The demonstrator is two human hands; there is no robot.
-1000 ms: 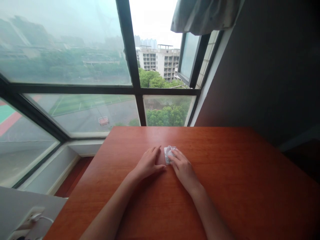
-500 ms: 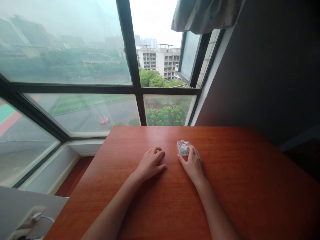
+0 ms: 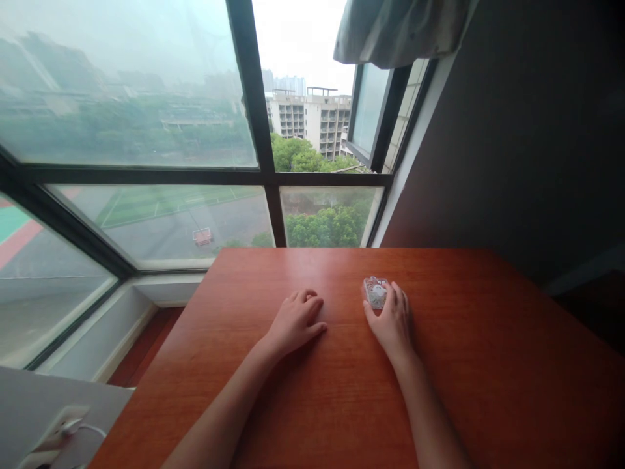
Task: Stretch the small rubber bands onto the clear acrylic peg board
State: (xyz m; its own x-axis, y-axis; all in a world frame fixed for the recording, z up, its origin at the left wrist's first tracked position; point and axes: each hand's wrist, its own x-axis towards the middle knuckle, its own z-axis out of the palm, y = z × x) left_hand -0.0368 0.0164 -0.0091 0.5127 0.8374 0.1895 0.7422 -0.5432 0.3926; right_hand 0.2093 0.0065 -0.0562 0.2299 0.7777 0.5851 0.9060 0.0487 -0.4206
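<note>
A small clear plastic box (image 3: 375,293) lies on the reddish-brown wooden table (image 3: 332,404), right of its middle. Small, thin pieces show through its sides, too fine to name, with a pale round patch on top. My right hand (image 3: 394,319) grips the box from its near right side, thumb at the near left corner and fingers over the right edge, hiding part of it. To the left, my left hand (image 3: 297,320) rests on the tabletop, thumb held apart from loosely bent fingers, with nothing in it.
Beyond the table's far edge stands a dark-framed window (image 3: 269,176), one pane swung outward. A grey curtain (image 3: 400,32) hangs at the upper right beside a dark wall (image 3: 508,143). At lower left, a white plug (image 3: 72,426) sits in a wall socket.
My right hand has slid the clear plastic box a short way to the right across the table. The left hand has stayed in place.
</note>
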